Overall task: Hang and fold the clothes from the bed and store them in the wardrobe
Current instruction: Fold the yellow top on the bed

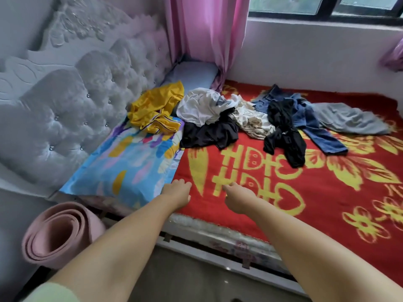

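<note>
Clothes lie in a loose row across the middle of the frame, on the far half of your bed (pixel 272 192) with its red and yellow blanket: a yellow garment (pixel 156 109) at the left, partly on the blue patterned pillow (pixel 130 162), then a white top (pixel 199 105) heaped over a black garment (pixel 209 132), a cream printed piece (pixel 250 120), a second black garment (pixel 283 129) draped over blue jeans (pixel 314 125), and a grey garment (pixel 349 118) furthest right. Around them you have the grey tufted headboard (pixel 72 105) filling the left side, a pink curtain (pixel 207 35) hanging at top centre down to the mattress, a window (pixel 327 7) at upper right, and a rolled pink mat (pixel 58 234) on the floor at lower left beside the bed edge. Both your bare forearms reach up from the bottom of the frame over the near edge of the bed. Your left hand (pixel 177 192) is at the seam between pillow and blanket, fingers loosely bent and holding nothing. Your right hand (pixel 238 198) hangs just beside it over the blanket's yellow lettering, fingers relaxed, also holding nothing. Both hands are well short of the clothes.
</note>
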The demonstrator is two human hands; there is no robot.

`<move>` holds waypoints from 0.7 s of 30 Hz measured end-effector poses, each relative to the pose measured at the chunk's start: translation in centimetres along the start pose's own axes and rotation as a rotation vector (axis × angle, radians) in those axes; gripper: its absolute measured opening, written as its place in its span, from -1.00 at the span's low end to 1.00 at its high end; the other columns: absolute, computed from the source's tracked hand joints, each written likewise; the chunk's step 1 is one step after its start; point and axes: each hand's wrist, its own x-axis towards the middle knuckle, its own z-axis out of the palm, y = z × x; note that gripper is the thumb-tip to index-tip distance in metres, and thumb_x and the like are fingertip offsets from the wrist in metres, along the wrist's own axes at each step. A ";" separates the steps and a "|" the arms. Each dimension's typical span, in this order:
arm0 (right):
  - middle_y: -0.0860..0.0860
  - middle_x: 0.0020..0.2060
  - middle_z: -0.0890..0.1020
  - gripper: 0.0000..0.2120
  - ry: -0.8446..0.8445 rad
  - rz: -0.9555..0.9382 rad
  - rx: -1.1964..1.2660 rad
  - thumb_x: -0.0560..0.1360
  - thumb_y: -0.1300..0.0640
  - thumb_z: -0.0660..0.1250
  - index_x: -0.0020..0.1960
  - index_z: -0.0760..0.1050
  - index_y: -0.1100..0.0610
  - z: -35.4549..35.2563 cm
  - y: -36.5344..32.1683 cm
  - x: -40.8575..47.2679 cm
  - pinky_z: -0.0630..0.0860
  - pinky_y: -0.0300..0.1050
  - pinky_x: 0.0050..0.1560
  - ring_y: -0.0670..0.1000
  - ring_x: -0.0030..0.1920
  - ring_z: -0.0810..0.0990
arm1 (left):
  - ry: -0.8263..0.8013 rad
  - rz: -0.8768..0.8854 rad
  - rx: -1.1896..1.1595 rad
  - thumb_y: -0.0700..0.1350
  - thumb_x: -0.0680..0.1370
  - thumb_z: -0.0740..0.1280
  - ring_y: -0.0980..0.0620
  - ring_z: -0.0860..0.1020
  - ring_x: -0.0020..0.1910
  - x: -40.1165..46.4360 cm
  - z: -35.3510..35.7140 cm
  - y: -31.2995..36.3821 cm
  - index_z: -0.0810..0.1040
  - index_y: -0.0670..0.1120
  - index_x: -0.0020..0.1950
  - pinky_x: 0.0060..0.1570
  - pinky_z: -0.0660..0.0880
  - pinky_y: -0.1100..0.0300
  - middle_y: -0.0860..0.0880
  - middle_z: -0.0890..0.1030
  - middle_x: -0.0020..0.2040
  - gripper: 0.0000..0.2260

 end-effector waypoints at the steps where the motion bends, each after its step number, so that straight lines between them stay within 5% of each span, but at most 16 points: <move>1: 0.16 0.35 0.37 -0.55 -0.020 0.010 0.003 0.61 0.28 0.02 0.50 0.22 0.15 -0.5 0.4 1.4 0.55 -0.05 -0.18 0.14 0.05 0.56 | -0.003 0.017 0.001 -0.01 0.63 0.17 -0.16 0.37 0.33 1.5 -0.1 0.1 0.32 -0.12 0.42 0.21 0.38 -0.07 -0.15 0.40 0.32 -0.62; 7: 0.13 0.35 0.36 -0.59 -0.089 0.026 -0.063 0.64 0.25 0.03 0.47 0.23 0.19 -5.4 4.0 10.5 0.55 0.01 0.05 0.18 0.23 0.49 | 0.028 0.010 -0.091 -0.03 0.63 0.17 -0.17 0.38 0.32 10.2 -2.7 -0.8 0.34 -0.12 0.40 0.17 0.42 -0.08 -0.16 0.40 0.32 -0.64; 21: 0.11 0.30 0.38 -0.55 -0.256 -0.016 0.039 0.58 0.27 0.02 0.47 0.25 0.13 -4.4 3.8 33.8 0.52 0.06 0.10 0.17 0.22 0.47 | -0.120 -0.157 -0.203 -0.01 0.64 0.13 -0.14 0.35 0.36 28.3 -1.4 -12.3 0.31 -0.08 0.43 0.21 0.40 -0.03 -0.13 0.39 0.37 -0.62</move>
